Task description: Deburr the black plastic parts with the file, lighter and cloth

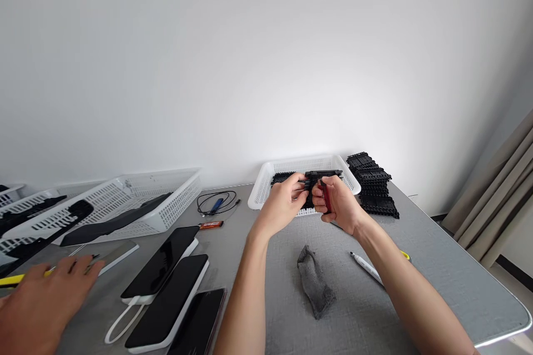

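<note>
My left hand (283, 199) pinches a black plastic part (322, 173) above the front of a white basket. Close beside it, my right hand (339, 202) is wrapped round a red-handled tool (326, 199), whose working end meets the black part and is hidden by my fingers. Both hands are closed. Inside the white basket (260, 188) lie more black plastic parts (283, 177). Stacks of flat black toothed plastic pieces (372, 180) stand right of the basket.
A grey cloth (314, 283) and a white marker (366, 267) lie nearer me. Several phones (166, 299), a coiled cable (217, 203) and an orange packet (211, 225) are on the left. Another person's hand (54, 294) is near baskets with black parts (179, 211).
</note>
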`<action>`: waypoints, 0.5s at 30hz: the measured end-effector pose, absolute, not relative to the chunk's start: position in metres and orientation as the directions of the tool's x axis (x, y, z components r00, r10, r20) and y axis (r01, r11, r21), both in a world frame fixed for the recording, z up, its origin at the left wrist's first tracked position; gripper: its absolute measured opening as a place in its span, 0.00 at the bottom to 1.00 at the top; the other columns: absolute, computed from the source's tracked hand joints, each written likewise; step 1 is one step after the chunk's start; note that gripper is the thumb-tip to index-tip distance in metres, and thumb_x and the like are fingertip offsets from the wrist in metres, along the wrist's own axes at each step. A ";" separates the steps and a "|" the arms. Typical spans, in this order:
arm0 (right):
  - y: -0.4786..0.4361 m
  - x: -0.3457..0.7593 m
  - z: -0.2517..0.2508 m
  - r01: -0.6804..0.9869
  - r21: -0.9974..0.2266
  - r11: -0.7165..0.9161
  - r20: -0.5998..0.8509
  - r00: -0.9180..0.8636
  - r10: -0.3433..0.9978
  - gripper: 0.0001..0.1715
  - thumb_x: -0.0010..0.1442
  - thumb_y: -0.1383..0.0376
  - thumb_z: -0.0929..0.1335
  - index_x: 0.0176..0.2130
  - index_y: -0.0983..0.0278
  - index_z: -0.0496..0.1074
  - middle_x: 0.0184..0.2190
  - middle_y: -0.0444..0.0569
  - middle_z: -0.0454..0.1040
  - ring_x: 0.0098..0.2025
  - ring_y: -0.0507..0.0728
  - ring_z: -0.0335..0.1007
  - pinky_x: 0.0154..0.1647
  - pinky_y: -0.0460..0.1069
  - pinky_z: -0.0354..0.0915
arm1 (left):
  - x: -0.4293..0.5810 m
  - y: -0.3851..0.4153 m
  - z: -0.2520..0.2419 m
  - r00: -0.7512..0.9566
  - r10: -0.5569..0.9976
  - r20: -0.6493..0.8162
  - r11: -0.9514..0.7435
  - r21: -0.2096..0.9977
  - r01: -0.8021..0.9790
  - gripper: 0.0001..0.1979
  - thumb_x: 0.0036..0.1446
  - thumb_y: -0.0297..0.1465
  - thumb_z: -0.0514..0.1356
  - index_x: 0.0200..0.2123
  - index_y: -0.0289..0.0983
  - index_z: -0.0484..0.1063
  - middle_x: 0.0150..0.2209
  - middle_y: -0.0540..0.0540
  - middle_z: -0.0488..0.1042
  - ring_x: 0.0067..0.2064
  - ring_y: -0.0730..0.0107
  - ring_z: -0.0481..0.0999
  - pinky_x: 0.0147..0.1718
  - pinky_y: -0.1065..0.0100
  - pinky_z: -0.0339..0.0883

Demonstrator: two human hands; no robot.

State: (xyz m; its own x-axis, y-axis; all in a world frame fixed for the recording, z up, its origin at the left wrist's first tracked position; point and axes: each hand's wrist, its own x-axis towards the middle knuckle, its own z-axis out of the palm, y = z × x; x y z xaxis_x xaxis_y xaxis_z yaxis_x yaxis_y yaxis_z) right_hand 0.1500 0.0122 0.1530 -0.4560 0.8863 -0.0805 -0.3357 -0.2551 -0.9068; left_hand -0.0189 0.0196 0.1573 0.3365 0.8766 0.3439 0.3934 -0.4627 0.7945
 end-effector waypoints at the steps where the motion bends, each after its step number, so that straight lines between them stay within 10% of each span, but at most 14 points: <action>1: 0.012 0.151 0.154 -0.333 -0.914 -0.231 -0.060 -0.452 0.890 0.20 0.58 0.48 0.62 0.29 0.60 0.57 0.24 0.39 0.50 0.23 0.49 0.39 0.19 0.43 0.34 | -0.020 0.021 0.156 0.313 0.883 0.349 -0.455 0.801 0.389 0.10 0.61 0.34 0.58 0.46 0.41 0.69 0.43 0.44 0.81 0.42 0.63 0.81 0.41 0.64 0.73; 10: 0.016 0.164 0.151 0.002 -0.934 0.358 0.355 0.132 0.926 0.24 0.52 0.52 0.72 0.26 0.59 0.54 0.23 0.37 0.51 0.26 0.50 0.45 0.23 0.46 0.46 | -0.021 0.032 0.157 0.009 0.967 0.255 -0.252 0.960 -0.119 0.20 0.50 0.35 0.66 0.46 0.38 0.66 0.38 0.47 0.78 0.39 0.62 0.81 0.41 0.55 0.78; 15: 0.026 0.165 0.143 0.080 -0.934 0.348 0.357 0.210 0.910 0.22 0.51 0.49 0.73 0.35 0.60 0.64 0.22 0.36 0.53 0.24 0.50 0.49 0.24 0.47 0.49 | -0.022 0.032 0.157 -0.010 0.975 0.223 -0.215 0.925 -0.314 0.24 0.45 0.33 0.70 0.44 0.39 0.65 0.39 0.49 0.77 0.44 0.63 0.80 0.50 0.50 0.75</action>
